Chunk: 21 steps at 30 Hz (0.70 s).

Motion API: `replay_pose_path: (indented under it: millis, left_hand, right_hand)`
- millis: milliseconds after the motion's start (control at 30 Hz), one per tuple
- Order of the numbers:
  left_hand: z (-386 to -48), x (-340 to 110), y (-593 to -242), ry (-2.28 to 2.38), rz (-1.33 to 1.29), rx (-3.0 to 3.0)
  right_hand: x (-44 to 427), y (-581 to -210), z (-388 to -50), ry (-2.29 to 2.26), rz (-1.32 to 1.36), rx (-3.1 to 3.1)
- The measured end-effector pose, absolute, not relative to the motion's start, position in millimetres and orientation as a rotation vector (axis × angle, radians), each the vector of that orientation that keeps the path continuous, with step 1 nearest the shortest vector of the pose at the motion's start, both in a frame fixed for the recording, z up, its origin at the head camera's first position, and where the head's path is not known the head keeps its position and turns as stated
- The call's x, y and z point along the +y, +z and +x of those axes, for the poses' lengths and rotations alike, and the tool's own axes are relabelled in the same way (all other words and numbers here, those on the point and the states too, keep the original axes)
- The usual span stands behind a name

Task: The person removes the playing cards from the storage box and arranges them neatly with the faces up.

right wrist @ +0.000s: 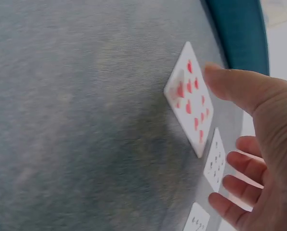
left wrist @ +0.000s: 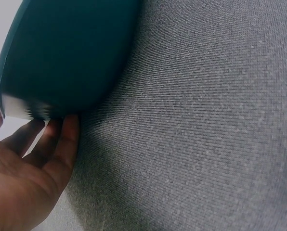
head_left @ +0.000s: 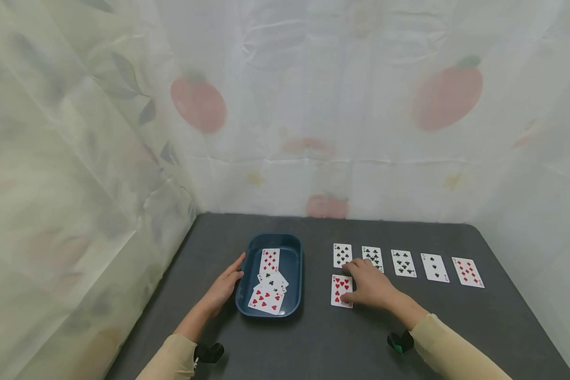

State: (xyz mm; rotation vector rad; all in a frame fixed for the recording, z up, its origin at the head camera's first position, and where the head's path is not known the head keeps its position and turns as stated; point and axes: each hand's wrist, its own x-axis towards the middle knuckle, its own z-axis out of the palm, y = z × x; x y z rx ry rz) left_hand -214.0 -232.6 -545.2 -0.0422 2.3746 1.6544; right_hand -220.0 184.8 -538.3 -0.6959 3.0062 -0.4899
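Observation:
My left hand [head_left: 222,287] rests against the left side of a dark blue tray [head_left: 293,274]. In the left wrist view its fingertips touch the tray's outer wall. Inside the tray lie several overlapping playing cards, a red diamonds card [head_left: 270,258] at the top and a red hearts card [head_left: 266,301] at the bottom. My right hand [head_left: 372,285] is over the right edge of a hearts card [head_left: 338,287] on the table, thumb near its lower part and fingers spread near its top. In the right wrist view the thumb shows beside that hearts card [right wrist: 190,103], with no card in the grasp.
Behind the right hand runs a row of face-up cards: a black card [head_left: 342,255], a partly covered black card [head_left: 372,256], two more black cards [head_left: 403,263] and a diamonds card [head_left: 467,272] at the right. The dark table [head_left: 313,348] is bordered by hanging patterned sheets [head_left: 361,132].

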Motion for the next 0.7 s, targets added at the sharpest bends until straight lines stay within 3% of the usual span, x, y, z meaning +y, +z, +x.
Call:
replay_pose_path:
  millis: [367, 700]
  left_hand:
    - [-216, -235, -548, 1.655, -0.025, 2.363]
    - [-215, -233, -547, 1.639, -0.046, 2.378]
  right_hand:
    - [142, -507, -234, -0.673, -0.923, 2.990]
    - [76, -489, -246, -0.515, -1.182, 2.833]
